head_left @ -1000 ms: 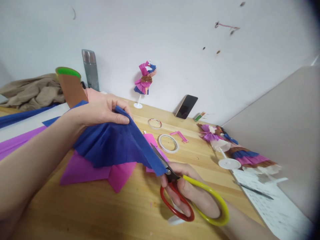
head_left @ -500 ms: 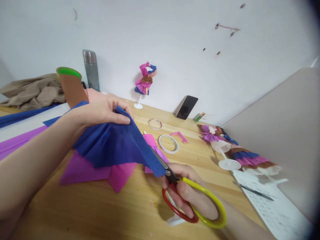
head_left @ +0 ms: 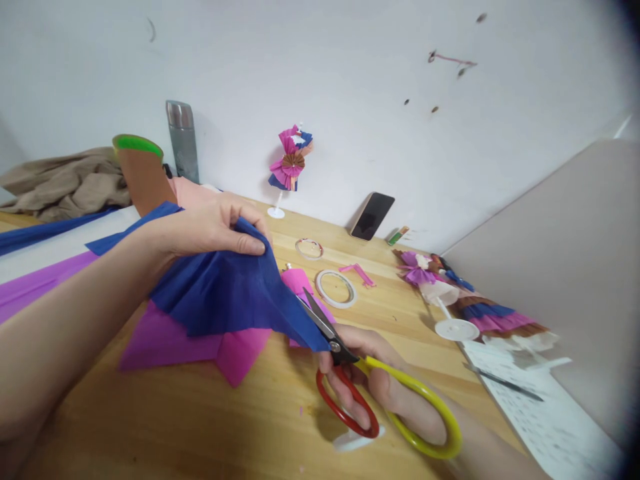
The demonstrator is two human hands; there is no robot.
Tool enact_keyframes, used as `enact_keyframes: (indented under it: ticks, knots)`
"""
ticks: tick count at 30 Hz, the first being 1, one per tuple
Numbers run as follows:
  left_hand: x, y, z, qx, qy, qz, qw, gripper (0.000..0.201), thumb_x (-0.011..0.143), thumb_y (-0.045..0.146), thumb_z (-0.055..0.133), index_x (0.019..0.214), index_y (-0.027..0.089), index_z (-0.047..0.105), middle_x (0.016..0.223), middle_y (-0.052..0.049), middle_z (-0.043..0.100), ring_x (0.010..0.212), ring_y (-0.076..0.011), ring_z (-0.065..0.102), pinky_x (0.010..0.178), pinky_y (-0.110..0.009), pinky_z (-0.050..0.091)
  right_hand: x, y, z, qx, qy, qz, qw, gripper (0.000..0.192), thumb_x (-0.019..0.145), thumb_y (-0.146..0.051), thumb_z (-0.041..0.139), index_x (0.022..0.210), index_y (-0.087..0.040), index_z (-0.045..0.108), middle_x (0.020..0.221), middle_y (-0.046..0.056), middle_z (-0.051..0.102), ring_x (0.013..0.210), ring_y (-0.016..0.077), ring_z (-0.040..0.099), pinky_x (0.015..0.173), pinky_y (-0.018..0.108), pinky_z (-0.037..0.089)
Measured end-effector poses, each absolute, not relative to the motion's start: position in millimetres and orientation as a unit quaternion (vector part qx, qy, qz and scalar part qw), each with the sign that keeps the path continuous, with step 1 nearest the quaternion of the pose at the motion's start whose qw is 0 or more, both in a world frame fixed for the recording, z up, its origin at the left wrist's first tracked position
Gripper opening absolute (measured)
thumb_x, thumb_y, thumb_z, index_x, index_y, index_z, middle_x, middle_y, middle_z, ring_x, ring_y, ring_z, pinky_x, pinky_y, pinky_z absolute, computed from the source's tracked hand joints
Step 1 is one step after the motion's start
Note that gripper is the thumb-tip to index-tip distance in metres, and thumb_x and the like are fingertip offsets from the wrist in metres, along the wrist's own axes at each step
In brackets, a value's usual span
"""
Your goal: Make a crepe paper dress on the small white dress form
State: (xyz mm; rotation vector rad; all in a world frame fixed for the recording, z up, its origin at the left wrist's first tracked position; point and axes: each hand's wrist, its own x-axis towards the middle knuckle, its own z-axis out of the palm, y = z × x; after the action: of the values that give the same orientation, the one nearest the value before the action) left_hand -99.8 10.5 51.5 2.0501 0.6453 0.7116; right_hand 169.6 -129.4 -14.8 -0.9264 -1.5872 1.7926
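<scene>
My left hand [head_left: 227,227] pinches the upper edge of a sheet of dark blue crepe paper [head_left: 225,290] between thumb and fingers. The sheet hangs in soft folds over the table, its right end tapering toward the scissors. My right hand [head_left: 370,367] has its fingers through the loops of scissors [head_left: 335,347] with one red and one yellow handle. Their blades are slightly parted at the right end of the blue paper; part of one blade is hidden by it. Beneath lie purple and magenta paper [head_left: 245,350] and a small pink-wrapped stand [head_left: 300,283].
Two rolls of tape [head_left: 336,289] lie on the wooden table [head_left: 200,413]. A paper-dressed figure [head_left: 290,160], a leaning phone [head_left: 373,217] and a bottle [head_left: 183,143] stand along the wall. At right are more paper dresses [head_left: 493,313], a pen [head_left: 505,383] and a printed sheet [head_left: 545,427].
The scissor handles have spread and the blades have parted. The paper's right edge has slackened and curves more. My left hand has shifted slightly right.
</scene>
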Motion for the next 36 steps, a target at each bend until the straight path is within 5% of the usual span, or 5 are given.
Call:
enact_keyframes:
  ticks: [13,36]
  knots:
    - [-98.5,9.1,50.6,0.825,0.265,0.305,0.395,0.015,0.069,0.03,0.079,0.072,0.016,0.073,0.073,-0.001,0.073,0.07,-0.0145,0.068,0.068,-0.021,0.056,168.7,-131.4,-1.4,-0.382,-0.596,0.654,0.266,0.062,0.073,-0.08,0.057,0.092,-0.021,0.058,0.06,-0.001,0.051,0.041,0.0086,0.039,0.04,0.025,0.03]
    - [-92.9,6.6,48.4,0.816,0.278,0.307,0.403,0.01,0.071,0.026,0.073,0.072,0.015,0.071,0.07,0.001,0.071,0.066,-0.0117,0.068,0.06,-0.017,0.053,171.8,-128.6,-11.3,-0.406,-0.588,0.641,0.279,0.045,0.076,-0.057,0.072,0.083,-0.016,0.057,0.05,-0.009,0.043,0.033,-0.0001,0.031,0.031,0.011,0.023]
